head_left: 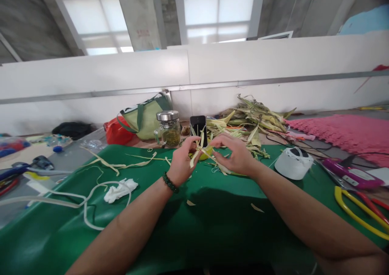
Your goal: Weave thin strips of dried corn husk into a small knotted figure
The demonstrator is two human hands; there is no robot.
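Pale yellow-green corn husk strips (200, 146) are gathered between my two hands above the green mat (219, 234). My left hand (183, 158) is closed around the crossing strips, and several ends stick up and down from its fingers. From the other side my right hand (236, 153) pinches the end of a strip between thumb and fingers. Part of the bundle is hidden behind the fingertips. A dark phone (199, 125) stands upright just behind my hands. Loose husk pieces (225, 169) lie on the mat beneath my right hand.
A pile of husks (258, 115) lies at the back right. Left of the phone stand a glass jar (171, 135) and a green bag (146, 119). A white thread spool (293, 164), yellow-handled scissors (349, 214) and a purple tool (352, 173) sit right. White tubing (85, 210) and crumpled tissue (120, 190) lie left.
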